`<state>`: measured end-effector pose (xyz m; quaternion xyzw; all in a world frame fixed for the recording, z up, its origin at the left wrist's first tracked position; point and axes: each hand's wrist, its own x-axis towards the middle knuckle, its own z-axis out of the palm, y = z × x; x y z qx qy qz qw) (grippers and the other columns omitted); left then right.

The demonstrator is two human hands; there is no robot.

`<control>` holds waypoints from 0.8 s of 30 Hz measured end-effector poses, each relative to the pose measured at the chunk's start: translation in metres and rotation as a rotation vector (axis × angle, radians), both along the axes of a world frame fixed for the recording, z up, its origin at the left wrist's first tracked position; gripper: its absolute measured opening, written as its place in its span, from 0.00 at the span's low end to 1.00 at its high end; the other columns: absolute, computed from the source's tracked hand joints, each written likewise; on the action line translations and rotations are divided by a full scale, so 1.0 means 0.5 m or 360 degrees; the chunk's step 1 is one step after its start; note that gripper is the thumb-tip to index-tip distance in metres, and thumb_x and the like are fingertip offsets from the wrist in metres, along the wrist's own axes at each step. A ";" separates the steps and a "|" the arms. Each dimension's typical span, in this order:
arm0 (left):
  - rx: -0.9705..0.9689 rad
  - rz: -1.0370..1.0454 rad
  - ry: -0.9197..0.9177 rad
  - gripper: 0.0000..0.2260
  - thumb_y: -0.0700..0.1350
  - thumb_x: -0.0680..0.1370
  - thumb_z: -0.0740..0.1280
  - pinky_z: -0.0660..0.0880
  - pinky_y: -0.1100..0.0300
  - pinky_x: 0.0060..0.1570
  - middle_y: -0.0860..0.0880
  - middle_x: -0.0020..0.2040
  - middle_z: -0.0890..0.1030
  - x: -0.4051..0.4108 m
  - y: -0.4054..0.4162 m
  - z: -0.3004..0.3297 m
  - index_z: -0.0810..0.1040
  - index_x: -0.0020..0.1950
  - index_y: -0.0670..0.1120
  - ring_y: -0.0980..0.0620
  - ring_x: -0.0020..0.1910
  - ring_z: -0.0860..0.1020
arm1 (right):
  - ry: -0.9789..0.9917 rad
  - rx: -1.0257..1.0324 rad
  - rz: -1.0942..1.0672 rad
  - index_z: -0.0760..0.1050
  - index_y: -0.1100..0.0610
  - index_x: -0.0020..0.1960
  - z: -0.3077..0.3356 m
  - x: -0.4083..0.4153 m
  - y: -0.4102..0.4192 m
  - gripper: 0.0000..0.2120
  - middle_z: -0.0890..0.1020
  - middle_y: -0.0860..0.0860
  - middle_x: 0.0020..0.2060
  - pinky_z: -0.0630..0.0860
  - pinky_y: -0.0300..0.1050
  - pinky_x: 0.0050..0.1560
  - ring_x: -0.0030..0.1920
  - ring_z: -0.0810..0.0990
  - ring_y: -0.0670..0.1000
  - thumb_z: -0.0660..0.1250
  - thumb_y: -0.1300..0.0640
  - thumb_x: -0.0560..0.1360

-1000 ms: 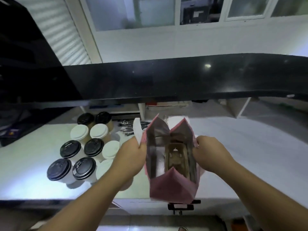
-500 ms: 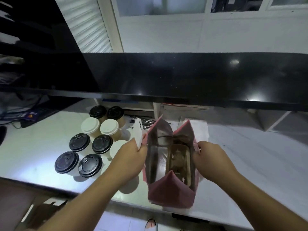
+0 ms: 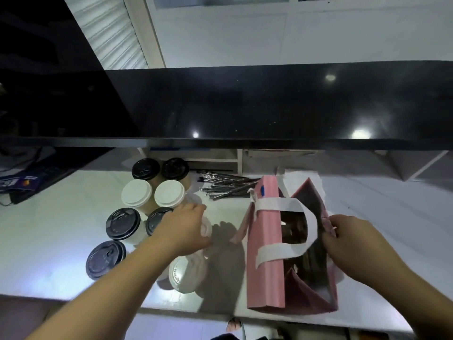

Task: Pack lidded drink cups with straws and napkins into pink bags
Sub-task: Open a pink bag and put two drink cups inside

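A pink bag (image 3: 266, 253) with white handles stands open on the white counter (image 3: 61, 217), right of centre, with a brown cardboard cup carrier (image 3: 294, 231) inside. My right hand (image 3: 348, 239) pinches the bag's right rim. My left hand (image 3: 183, 227) lies over a white-lidded cup (image 3: 206, 227) left of the bag, fingers curled round its lid. Another white-lidded cup (image 3: 186, 273) stands under my forearm near the front edge. Several more cups with black lids (image 3: 122, 223) and white lids (image 3: 136, 192) are grouped at the left. Wrapped straws (image 3: 228, 185) lie behind them.
A black raised counter ledge (image 3: 269, 106) overhangs the back of the work surface. White paper (image 3: 301, 174) lies behind the bag. A keyboard (image 3: 41, 173) and a blue card sit at the far left. The counter's front edge runs just below the bag.
My left hand let go of the bag's left rim and moved left onto a white-lidded cup. The bag's left side has folded inward, showing its handle. My right hand keeps its hold.
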<state>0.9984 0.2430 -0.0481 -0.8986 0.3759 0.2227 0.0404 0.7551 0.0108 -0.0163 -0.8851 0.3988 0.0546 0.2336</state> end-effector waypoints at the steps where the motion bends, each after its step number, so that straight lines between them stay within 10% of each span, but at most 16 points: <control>1: 0.0038 -0.0039 -0.0034 0.38 0.62 0.73 0.70 0.67 0.47 0.70 0.49 0.77 0.68 0.011 -0.002 -0.018 0.64 0.79 0.51 0.45 0.75 0.67 | 0.0015 -0.0005 -0.0006 0.77 0.51 0.39 0.000 0.002 0.003 0.15 0.82 0.47 0.31 0.72 0.43 0.29 0.32 0.80 0.48 0.60 0.49 0.82; 13: 0.0244 -0.0081 -0.0178 0.34 0.63 0.71 0.69 0.73 0.50 0.61 0.45 0.68 0.75 0.017 -0.016 -0.044 0.69 0.72 0.47 0.42 0.66 0.74 | -0.0048 0.0001 0.0027 0.77 0.46 0.40 0.002 -0.004 0.015 0.17 0.81 0.42 0.30 0.66 0.34 0.28 0.30 0.79 0.43 0.58 0.41 0.82; 18: -0.0281 0.0050 -0.0041 0.42 0.64 0.67 0.69 0.75 0.48 0.63 0.51 0.71 0.69 -0.024 -0.028 0.140 0.63 0.79 0.55 0.44 0.67 0.72 | -0.0082 0.0085 0.0054 0.78 0.47 0.38 0.002 -0.018 0.004 0.17 0.81 0.44 0.28 0.67 0.35 0.27 0.28 0.80 0.44 0.61 0.42 0.81; 24: -0.1059 -0.0214 0.0002 0.40 0.65 0.64 0.67 0.70 0.70 0.50 0.72 0.67 0.64 -0.152 -0.083 0.357 0.60 0.77 0.68 0.68 0.59 0.73 | -0.0145 0.0093 0.0131 0.77 0.47 0.39 -0.008 -0.031 -0.008 0.15 0.82 0.44 0.29 0.68 0.37 0.27 0.30 0.80 0.43 0.62 0.42 0.81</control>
